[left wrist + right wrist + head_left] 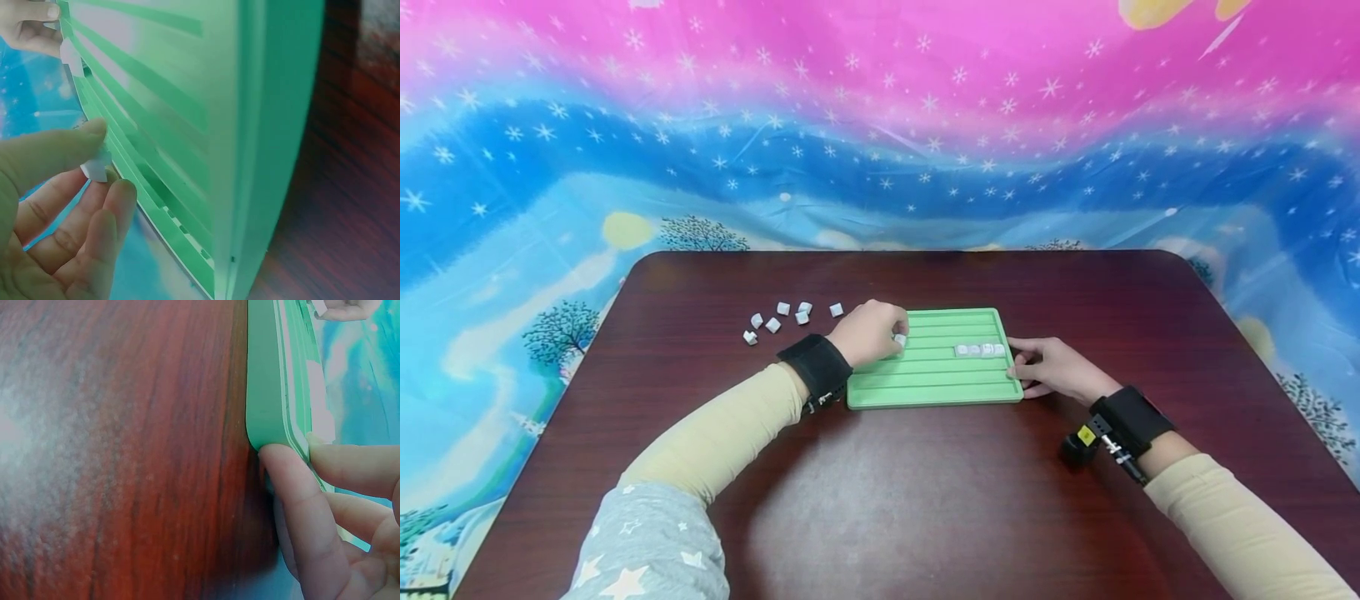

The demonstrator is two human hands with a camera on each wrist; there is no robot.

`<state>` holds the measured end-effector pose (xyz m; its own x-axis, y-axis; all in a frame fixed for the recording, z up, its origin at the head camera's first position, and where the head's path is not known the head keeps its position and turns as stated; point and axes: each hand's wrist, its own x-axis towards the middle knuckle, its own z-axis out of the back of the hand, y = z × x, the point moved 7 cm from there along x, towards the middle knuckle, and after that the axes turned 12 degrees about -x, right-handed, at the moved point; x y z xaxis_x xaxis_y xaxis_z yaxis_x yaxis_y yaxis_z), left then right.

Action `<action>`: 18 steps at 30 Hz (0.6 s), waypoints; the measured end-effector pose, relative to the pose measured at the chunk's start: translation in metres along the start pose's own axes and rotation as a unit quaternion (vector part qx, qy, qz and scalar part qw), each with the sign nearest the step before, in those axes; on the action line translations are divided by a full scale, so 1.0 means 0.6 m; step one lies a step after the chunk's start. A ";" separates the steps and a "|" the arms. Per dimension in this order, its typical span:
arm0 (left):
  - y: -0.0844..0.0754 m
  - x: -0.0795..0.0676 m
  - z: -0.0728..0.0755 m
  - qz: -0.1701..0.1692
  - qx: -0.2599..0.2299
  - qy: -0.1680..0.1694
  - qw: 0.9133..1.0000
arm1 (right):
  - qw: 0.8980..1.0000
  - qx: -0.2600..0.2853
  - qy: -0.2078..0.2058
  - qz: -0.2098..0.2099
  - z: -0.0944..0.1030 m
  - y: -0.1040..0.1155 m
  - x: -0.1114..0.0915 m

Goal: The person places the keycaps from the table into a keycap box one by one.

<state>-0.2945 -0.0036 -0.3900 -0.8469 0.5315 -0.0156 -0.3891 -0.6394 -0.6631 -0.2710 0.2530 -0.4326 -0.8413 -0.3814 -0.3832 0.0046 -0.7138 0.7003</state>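
Observation:
A green ridged tray (936, 384) lies on the table with raised rims and parallel grooves. Over its left part, my left hand (871, 332) pinches a small white cube (95, 169) between thumb and fingertips. Several more white cubes (980, 350) sit side by side in one groove, toward the tray's right end. My right hand (1051, 367) grips the right rim, its thumb over the top and the other fingers along the outside, as the right wrist view shows near the tray's corner (265, 425).
Loose white cubes (772, 325) lie scattered on the dark wooden table (880, 500), left of the tray and beyond the left forearm. A snowflake-patterned cloth (880, 150) hangs behind the table's far edge. Both wrists wear black bands (817, 367).

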 end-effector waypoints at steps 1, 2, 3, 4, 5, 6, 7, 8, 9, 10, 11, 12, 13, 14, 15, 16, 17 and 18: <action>-0.002 0.001 -0.001 0.000 0.002 0.000 1.000 | 1.000 -0.001 0.000 0.000 0.000 0.000 0.000; -0.004 0.001 -0.002 0.000 0.005 -0.001 1.000 | 1.000 -0.001 0.000 0.001 0.000 -0.001 0.000; -0.006 0.002 -0.003 0.000 0.009 -0.002 1.000 | 1.000 0.000 0.000 -0.001 -0.001 -0.002 0.001; -0.008 0.002 -0.004 0.001 0.012 -0.003 1.000 | 1.000 0.001 0.000 -0.002 -0.001 -0.003 0.001; -0.010 0.004 -0.006 0.000 0.016 -0.004 1.000 | 1.000 0.002 0.000 -0.003 -0.001 -0.005 0.001; -0.011 0.005 -0.008 -0.001 0.019 -0.003 1.000 | 1.000 0.002 0.000 -0.004 0.000 -0.005 0.000; -0.013 0.007 -0.010 -0.003 0.019 -0.001 1.000 | 1.000 0.002 0.000 -0.006 0.000 -0.007 0.000; -0.015 0.008 -0.013 -0.006 0.020 0.002 1.000 | 1.000 0.002 0.001 -0.005 0.000 -0.007 0.000; -0.017 0.010 -0.015 -0.009 0.021 0.004 1.000 | 1.000 0.003 0.001 -0.006 0.000 -0.007 0.000; -0.020 0.013 -0.018 -0.011 0.021 0.007 1.000 | 1.000 0.003 0.000 -0.005 0.001 -0.007 -0.001; -0.022 0.015 -0.020 -0.015 0.020 0.009 1.000 | 1.000 0.004 0.000 -0.005 0.001 -0.007 -0.001; -0.026 0.016 -0.021 -0.019 0.021 0.010 1.000 | 1.000 0.003 0.000 -0.004 0.001 -0.006 -0.001; -0.029 0.018 -0.022 -0.021 0.020 0.010 1.000 | 1.000 0.003 0.001 -0.003 0.001 -0.005 -0.001; -0.031 0.019 -0.023 -0.022 0.021 0.010 0.999 | 1.000 0.003 0.001 -0.001 0.001 -0.005 -0.001; -0.033 0.021 -0.024 -0.023 0.021 0.010 0.999 | 1.000 0.003 0.000 -0.002 0.001 -0.004 -0.001; -0.035 0.022 -0.025 -0.024 0.021 0.009 0.999 | 1.000 0.002 0.000 -0.001 0.002 -0.004 -0.001; -0.037 0.023 -0.026 -0.025 0.020 0.009 0.999 | 1.000 0.001 0.000 -0.001 0.002 -0.004 0.000; -0.038 0.024 -0.027 -0.025 0.021 0.010 0.999 | 1.000 0.000 0.000 -0.001 0.002 -0.004 -0.001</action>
<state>-0.2919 0.0278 -0.3873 -0.8191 0.5737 0.0017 -0.4455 -0.6342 -0.6319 -0.2714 0.2555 -0.4335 -0.8415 -0.3797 -0.3844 0.0025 -0.7142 0.7000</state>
